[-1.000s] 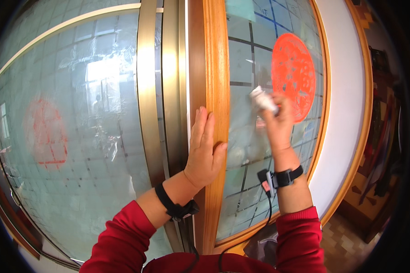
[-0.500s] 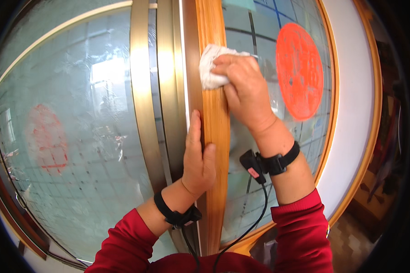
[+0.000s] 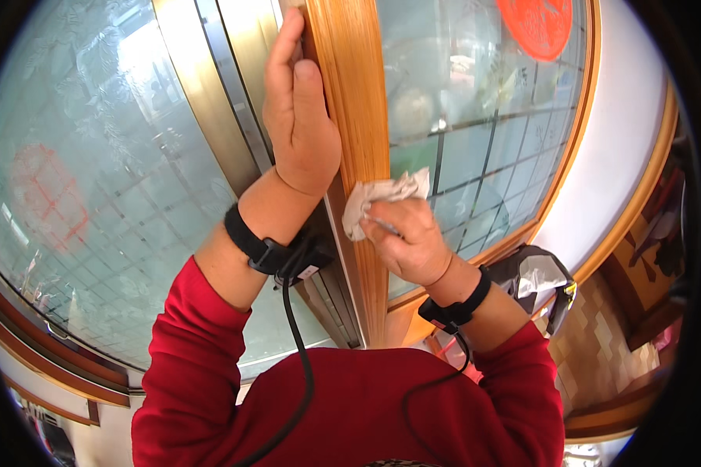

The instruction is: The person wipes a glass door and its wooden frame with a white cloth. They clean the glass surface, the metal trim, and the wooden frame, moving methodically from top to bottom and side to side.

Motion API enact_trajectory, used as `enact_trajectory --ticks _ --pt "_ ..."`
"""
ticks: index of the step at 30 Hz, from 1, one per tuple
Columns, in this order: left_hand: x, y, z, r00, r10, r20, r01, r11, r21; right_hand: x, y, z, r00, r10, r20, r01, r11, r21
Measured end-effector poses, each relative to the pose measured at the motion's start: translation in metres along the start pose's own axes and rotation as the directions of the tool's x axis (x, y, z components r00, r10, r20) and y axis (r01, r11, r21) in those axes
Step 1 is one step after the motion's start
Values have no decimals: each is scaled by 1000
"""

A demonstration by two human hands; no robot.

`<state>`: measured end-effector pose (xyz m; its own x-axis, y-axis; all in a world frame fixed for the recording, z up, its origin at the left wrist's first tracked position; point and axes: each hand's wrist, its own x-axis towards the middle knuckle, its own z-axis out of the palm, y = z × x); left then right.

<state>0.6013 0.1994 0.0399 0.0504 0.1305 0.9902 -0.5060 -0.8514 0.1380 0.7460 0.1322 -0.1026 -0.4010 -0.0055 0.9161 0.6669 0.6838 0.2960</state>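
We see the right hand (image 3: 414, 243) moved lower, pinching a crumpled wipe (image 3: 385, 191) over the right edge of the wooden post (image 3: 356, 101); the left hand (image 3: 304, 144) lies along its left edge, fingers straight, thumb apart.

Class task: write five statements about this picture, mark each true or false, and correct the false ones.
1. The right hand holds a crumpled pale cloth. True.
2. The left hand is higher in the picture than the right hand. True.
3. The left hand holds a second cloth. False: it holds none.
4. Both sleeves are blue. False: both sleeves are red.
5. Each wrist wears a black strap. True.
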Motion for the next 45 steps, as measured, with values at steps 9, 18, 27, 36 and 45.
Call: enact_trajectory --ticks 9,18,27,36,45 --pt "-1 -14 -2 988 139 59 -151 935 320 -135 -51 9 938 -34 345 -30 983 179" --pt "-1 -15 -4 977 196 88 -213 829 517 -15 13 -19 925 316 -210 -337 938 -76" --pt "-2 1 -2 985 149 87 -171 781 601 45 116 -48 941 151 -303 -229 943 -243" --pt "-6 0 -4 993 107 53 -118 802 585 88 192 -90 688 302 -660 -605 740 -292" --pt "-6 -2 -7 994 104 44 -111 817 567 65 171 -80 905 153 -397 -299 893 -337"
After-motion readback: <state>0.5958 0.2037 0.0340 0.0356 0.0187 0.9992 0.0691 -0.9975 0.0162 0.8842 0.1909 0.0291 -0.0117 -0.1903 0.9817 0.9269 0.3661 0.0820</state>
